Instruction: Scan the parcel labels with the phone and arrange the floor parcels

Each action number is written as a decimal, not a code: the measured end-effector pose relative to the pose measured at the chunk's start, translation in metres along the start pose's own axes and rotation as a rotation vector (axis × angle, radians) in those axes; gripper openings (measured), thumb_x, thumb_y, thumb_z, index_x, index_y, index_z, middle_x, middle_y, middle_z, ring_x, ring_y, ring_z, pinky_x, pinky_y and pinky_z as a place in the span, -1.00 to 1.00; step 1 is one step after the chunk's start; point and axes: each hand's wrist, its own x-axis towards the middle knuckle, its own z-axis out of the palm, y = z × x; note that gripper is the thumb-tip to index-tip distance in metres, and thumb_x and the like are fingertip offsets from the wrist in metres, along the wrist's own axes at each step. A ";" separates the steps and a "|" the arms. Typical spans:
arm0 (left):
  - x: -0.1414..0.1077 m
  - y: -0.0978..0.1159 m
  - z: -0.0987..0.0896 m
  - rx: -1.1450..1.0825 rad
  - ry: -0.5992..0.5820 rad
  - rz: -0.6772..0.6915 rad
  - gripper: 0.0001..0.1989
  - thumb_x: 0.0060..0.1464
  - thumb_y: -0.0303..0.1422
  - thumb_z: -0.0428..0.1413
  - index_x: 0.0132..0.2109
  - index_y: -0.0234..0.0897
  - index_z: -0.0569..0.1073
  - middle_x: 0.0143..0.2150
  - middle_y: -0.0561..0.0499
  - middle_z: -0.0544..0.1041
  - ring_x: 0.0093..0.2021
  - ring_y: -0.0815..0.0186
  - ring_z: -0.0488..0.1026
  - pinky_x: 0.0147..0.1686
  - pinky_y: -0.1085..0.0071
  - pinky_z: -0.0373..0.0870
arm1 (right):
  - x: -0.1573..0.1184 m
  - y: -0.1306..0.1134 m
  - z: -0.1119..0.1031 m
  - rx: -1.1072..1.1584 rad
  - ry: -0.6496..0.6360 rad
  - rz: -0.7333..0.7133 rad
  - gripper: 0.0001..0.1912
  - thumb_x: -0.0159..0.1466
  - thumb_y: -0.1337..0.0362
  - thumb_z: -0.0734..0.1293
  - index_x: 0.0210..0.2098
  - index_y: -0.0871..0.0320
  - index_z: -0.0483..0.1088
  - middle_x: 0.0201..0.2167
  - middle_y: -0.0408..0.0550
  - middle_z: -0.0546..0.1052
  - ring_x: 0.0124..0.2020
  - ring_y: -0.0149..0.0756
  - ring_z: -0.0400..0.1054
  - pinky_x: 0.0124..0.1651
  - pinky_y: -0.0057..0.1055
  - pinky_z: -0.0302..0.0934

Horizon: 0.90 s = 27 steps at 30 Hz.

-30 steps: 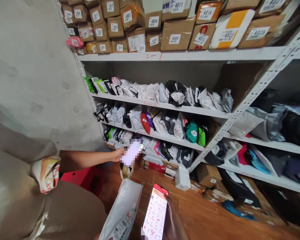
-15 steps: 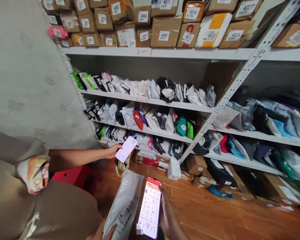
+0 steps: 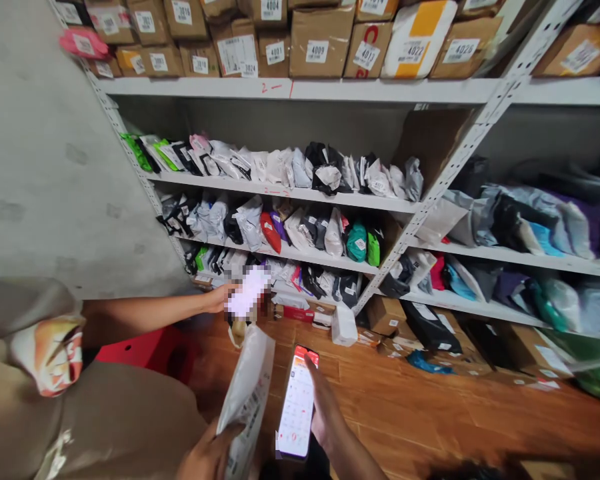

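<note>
At the bottom of the head view, my left hand (image 3: 207,453) grips a white plastic parcel (image 3: 253,373) with a printed label on its side. My right hand (image 3: 325,407) is at the right edge of a lit phone (image 3: 296,407), a finger or thumb over the top of its red-and-white screen. The phone is upright, just right of the parcel, with a gap between them. Part of my left hand is cut off by the frame's lower edge.
At left, a person in beige (image 3: 125,420) holds out another phone (image 3: 247,293), its screen blurred. White shelves (image 3: 300,90) carry numbered boxes and bagged parcels. A red stool (image 3: 145,353) is behind that person. Cartons (image 3: 387,313) stand on the wooden floor beneath the shelves.
The view has shifted, so the shelves sit higher and further left. The parcel has turned more edge-on, and my right thumb or finger has moved onto the phone's upper screen.
</note>
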 end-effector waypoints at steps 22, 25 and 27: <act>0.046 0.044 0.050 -0.259 -0.100 0.060 -0.14 -0.37 -0.17 0.32 0.16 -0.13 0.29 0.07 -0.11 0.45 0.06 0.02 0.37 0.01 0.24 0.35 | -0.029 -0.013 -0.018 -0.034 -0.320 -0.218 -0.39 -0.02 0.19 0.45 -0.01 0.08 0.20 -0.10 0.01 0.52 -0.03 -0.04 0.35 0.02 -0.14 0.18; 0.054 0.060 0.044 -0.337 -0.097 0.081 -0.21 -0.40 -0.30 0.33 0.11 -0.09 0.34 0.01 -0.04 0.50 -0.01 0.08 0.43 -0.03 0.30 0.38 | -0.031 -0.012 -0.022 -0.123 -0.292 -0.317 -0.30 -0.11 0.17 0.49 -0.03 0.06 0.17 -0.11 0.03 0.50 -0.05 -0.01 0.34 0.00 -0.13 0.19; 0.058 0.068 0.040 -0.377 -0.098 0.083 -0.24 -0.39 -0.36 0.32 0.08 -0.08 0.35 -0.03 0.00 0.52 -0.06 0.12 0.46 -0.06 0.33 0.40 | -0.032 -0.013 -0.027 -0.201 -0.350 -0.369 -0.15 -0.16 0.17 0.52 0.05 0.05 0.10 0.00 0.09 0.43 0.04 0.03 0.28 0.07 -0.08 0.14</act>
